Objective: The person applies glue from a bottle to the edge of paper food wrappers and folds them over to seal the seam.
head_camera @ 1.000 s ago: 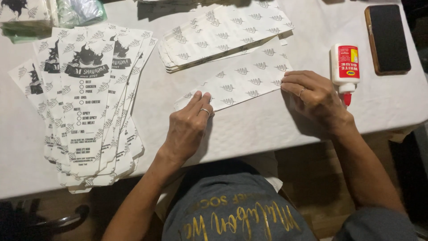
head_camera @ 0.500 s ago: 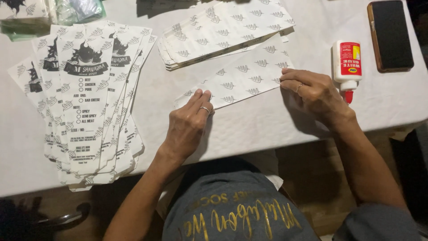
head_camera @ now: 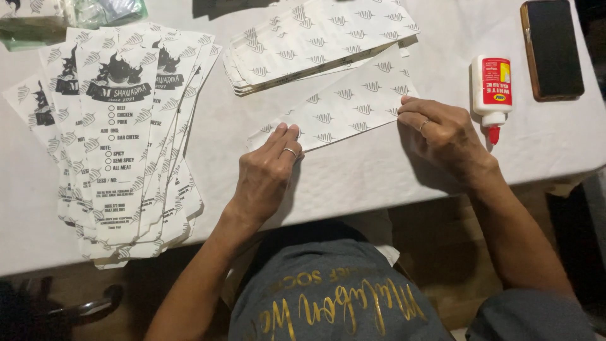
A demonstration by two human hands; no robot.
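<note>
A white table [head_camera: 379, 183] fills most of the view, its near edge running just above the person's lap. On its left lies a fanned spread [head_camera: 120, 139] of long printed paper sleeves, each with a dark flame mark and rows of small check circles, overlapping down to the table edge. At the top centre sits a stack [head_camera: 315, 38] of flat white sheets patterned with small grey leaf marks, set at a slant. Just below that stack, and partly tucked under its lower edge, lies a single sheet [head_camera: 344, 104] of the same pattern, also slanted, stretched between the two hands. The left hand [head_camera: 268, 173] lies flat and open, palm down, with its fingertips pressing the sheet's lower left end; a ring shows on one finger. The right hand [head_camera: 442, 136] is loosely curled, with its fingertips pressing down on the sheet's right end, and it also wears a ring; neither hand grasps anything. A dark phone [head_camera: 554, 49] in a brown case lies at the far right, near the table corner. Between it and the right hand lies a small white glue bottle [head_camera: 492, 85] with a red label, its red nozzle pointing toward the person
</note>
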